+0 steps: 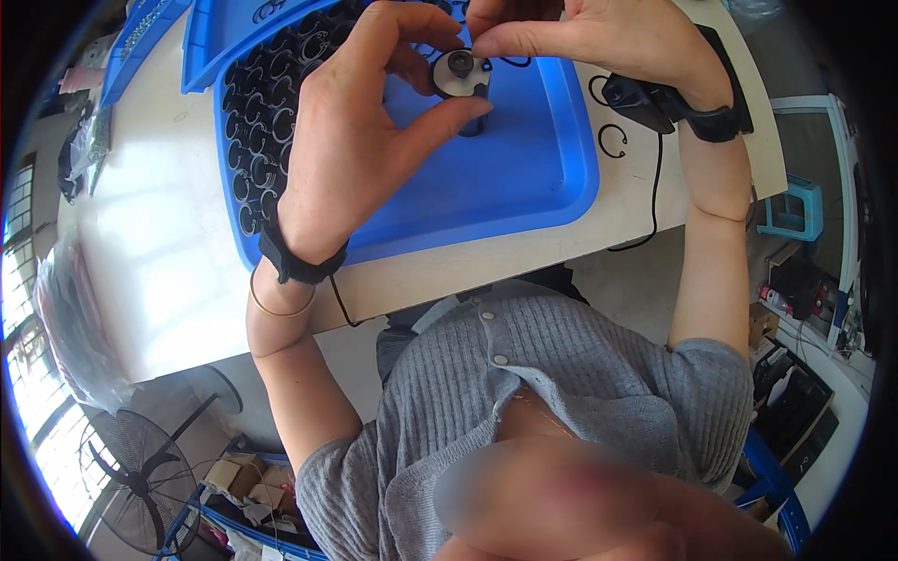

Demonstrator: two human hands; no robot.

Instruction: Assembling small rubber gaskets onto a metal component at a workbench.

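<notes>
Over the blue tray, my left hand curls its thumb and fingers around a round silver-faced part. A black knob or bolt head sits at the middle of its face, and a dark cylindrical piece shows beneath. From the right, my right hand is pinched close at the part's upper right edge. A thin black retaining ring shows just under its thumb, partly covered by the hand. The right fingertips run out of the top of the picture, so their grip is partly hidden.
Rows of black retaining rings fill the tray's left side. Another retaining ring lies on the pale table at right. More blue bins stand at the far left. A black cable hangs from my right wrist across the table edge.
</notes>
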